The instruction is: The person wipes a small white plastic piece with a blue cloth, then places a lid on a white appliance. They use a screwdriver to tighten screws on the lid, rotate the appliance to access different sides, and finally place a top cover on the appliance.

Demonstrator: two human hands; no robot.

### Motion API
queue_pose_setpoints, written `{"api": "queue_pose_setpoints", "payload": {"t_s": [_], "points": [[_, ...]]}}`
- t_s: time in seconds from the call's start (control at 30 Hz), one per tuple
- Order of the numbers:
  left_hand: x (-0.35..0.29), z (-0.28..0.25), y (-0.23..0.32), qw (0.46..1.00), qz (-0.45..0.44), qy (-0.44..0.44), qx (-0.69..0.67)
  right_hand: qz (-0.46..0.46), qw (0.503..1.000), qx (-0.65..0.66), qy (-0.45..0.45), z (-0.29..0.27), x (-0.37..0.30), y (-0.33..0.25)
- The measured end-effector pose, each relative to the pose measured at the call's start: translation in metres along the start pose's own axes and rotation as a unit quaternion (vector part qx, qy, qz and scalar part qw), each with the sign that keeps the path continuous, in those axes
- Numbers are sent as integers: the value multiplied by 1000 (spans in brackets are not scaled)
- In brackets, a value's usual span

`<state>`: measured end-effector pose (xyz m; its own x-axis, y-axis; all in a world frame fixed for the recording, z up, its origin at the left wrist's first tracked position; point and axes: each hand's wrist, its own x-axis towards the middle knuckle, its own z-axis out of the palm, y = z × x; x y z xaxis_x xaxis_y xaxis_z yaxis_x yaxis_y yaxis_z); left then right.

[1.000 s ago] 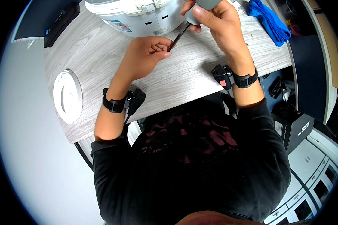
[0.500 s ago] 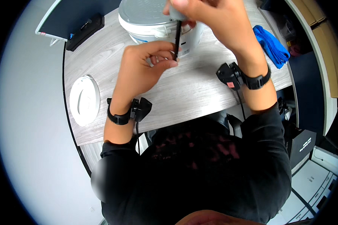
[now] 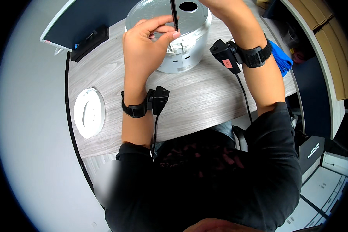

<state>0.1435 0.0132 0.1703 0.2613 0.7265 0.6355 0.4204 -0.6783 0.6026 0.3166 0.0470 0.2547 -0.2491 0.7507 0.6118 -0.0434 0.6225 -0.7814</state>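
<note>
My left hand [image 3: 145,46] pinches the lower end of a slim black rod [image 3: 174,13] between thumb and fingertips. The rod stands nearly upright above a white bucket [image 3: 187,58], and its top runs out of the picture. A smooth grey lid [image 3: 150,13] with a round dark hole [image 3: 188,6] covers the bucket, and a white latch [image 3: 180,45] sits at its near rim. My right hand [image 3: 220,5] reaches over the bucket's far right side; its fingers are cut off by the upper edge, so its hold cannot be seen.
A white oval dish-like piece [image 3: 89,113] lies at the table's left edge. Behind it stand a black box-shaped device [image 3: 91,43] and a dark screen [image 3: 92,15]. A blue cloth [image 3: 281,60] is at the right edge. Cabled black devices [image 3: 160,100] are strapped to both wrists.
Both hands have moved up and away, the left with the rod, which is now over the lid. A grey piece seen in the right hand has left the view, and the lid's hole now shows.
</note>
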Motion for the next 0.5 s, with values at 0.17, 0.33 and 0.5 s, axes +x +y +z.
{"api": "queue_pose_setpoints", "payload": {"t_s": [0.17,0.33,0.5], "points": [[-1,6,-5,999,10,33,-19,-30,999,12,-15,1,-4,1],[-2,2,-3,999,-2,16,-45,-23,1000,-2,-16,3,-7,-2],[-1,1,-3,998,-3,4,-56,-51,998,43,19,12,-9,1]]}}
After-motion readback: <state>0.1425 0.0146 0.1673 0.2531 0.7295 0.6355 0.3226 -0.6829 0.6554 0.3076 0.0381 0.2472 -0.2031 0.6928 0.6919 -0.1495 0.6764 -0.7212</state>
